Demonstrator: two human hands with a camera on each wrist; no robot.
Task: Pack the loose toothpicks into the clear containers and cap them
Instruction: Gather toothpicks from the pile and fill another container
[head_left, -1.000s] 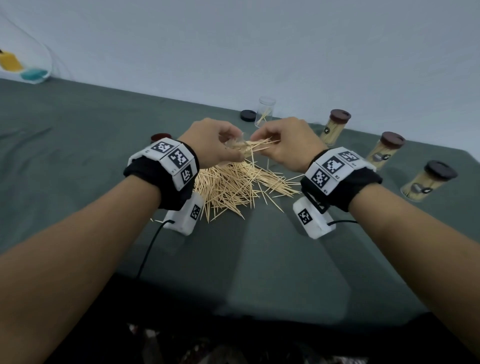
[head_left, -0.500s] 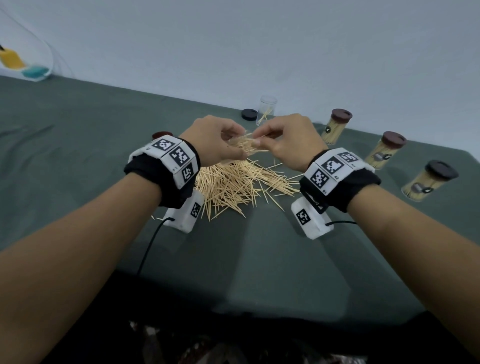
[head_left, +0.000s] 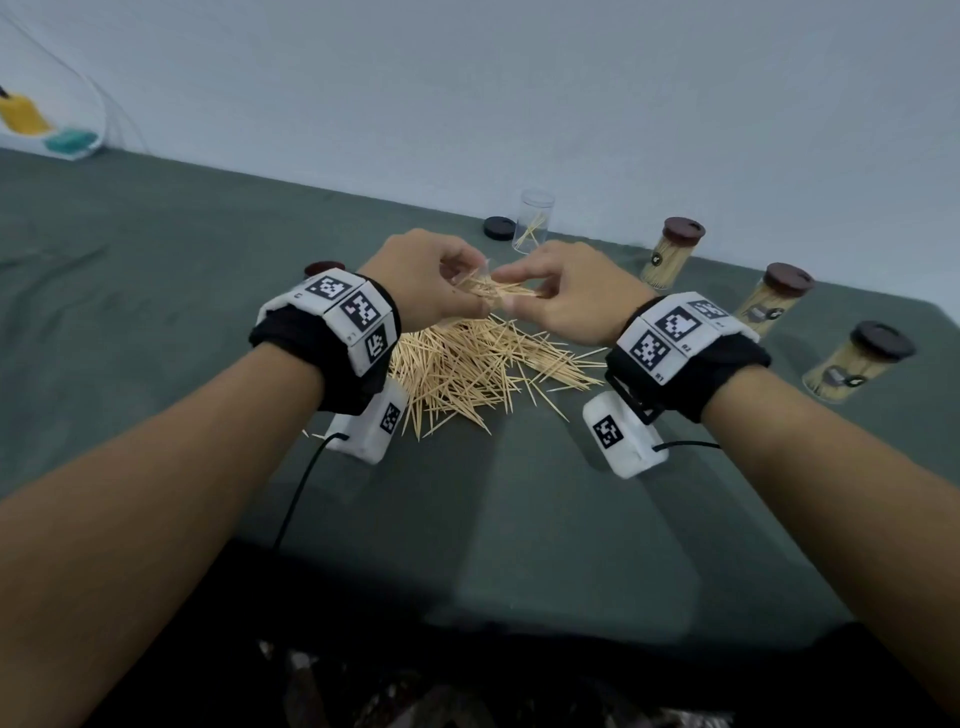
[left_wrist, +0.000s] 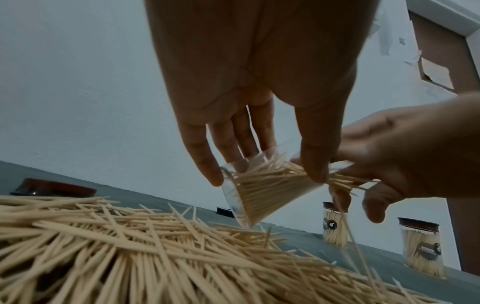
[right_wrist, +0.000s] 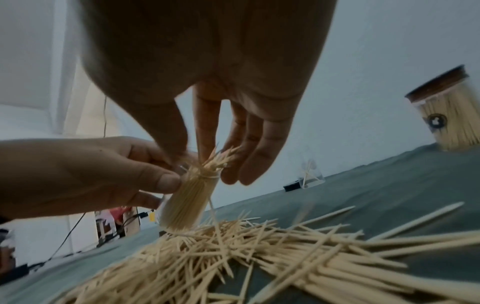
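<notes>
Toothpick container (left_wrist: 262, 191), clear and nearly full, tilted just above loose toothpick pile (head_left: 467, 369) on green cloth (head_left: 519, 519), gripped by left hand (head_left: 431, 291); protruding toothpick bundle (right_wrist: 218, 162) pinched at mouth by right hand (head_left: 566, 296).

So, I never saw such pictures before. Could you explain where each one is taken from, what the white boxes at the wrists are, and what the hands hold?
No machine here: a person works with two bare hands. The wide picture comes from a camera on the head, looking down. The white boxes under the wrists seem to be the wrist cameras; each gives one close picture, looking along its hand. The left hand grips a tilted clear container, nearly full of toothpicks. The right hand pinches the toothpick ends sticking out of its mouth. On the green cloth lies a pile of loose toothpicks. At the right stand three filled containers with dark caps. At the back stands an open container with few toothpicks, a black cap beside it.
</notes>
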